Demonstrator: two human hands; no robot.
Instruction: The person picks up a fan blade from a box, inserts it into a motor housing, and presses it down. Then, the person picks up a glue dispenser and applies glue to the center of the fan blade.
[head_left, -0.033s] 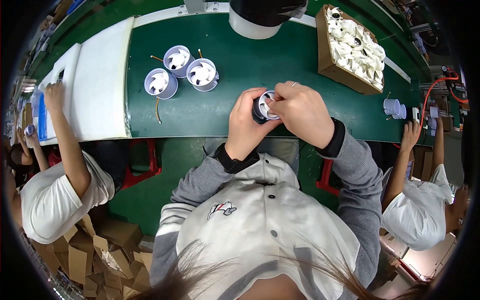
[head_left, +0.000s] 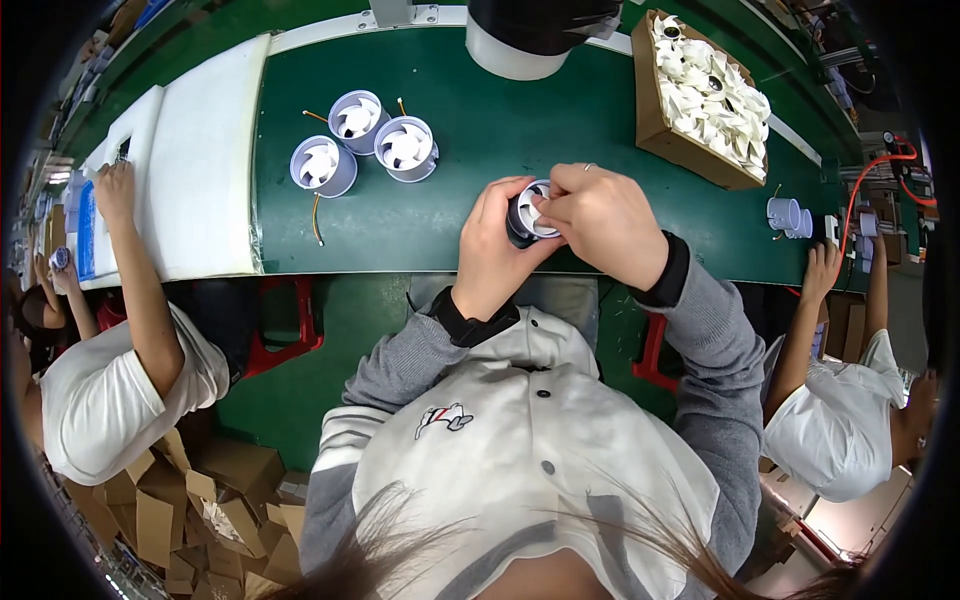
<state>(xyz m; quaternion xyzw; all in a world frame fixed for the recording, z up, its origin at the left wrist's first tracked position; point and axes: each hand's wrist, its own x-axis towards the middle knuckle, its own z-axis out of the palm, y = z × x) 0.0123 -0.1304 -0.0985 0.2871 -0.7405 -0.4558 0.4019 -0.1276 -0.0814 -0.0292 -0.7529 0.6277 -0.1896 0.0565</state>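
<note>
My left hand (head_left: 487,245) wraps round a small round fan housing (head_left: 518,229), dark on its outer side with a pale rim, near the table's front edge. Inside it sits a white fan impeller (head_left: 532,213). My right hand (head_left: 612,218) is closed over the housing's mouth, thumb and fingertips pinching at the impeller; the fingertips partly cover it. Three pale lilac fan housings with white impellers stand to the left: one at the back (head_left: 343,107), one at front left (head_left: 345,181), one at the right (head_left: 420,172). Thin orange wires stick out from them.
A cardboard box (head_left: 690,160) full of white impellers stands at back right. A black-and-white container (head_left: 510,62) is at the back middle. White foam sheeting (head_left: 205,180) covers the left side. More lilac housings (head_left: 783,213) lie far right. Co-workers sit on both sides.
My hands stay in nearly the same place on the fan housing. The black-and-white container appears slightly further right. The left co-worker's hand has shifted a little.
</note>
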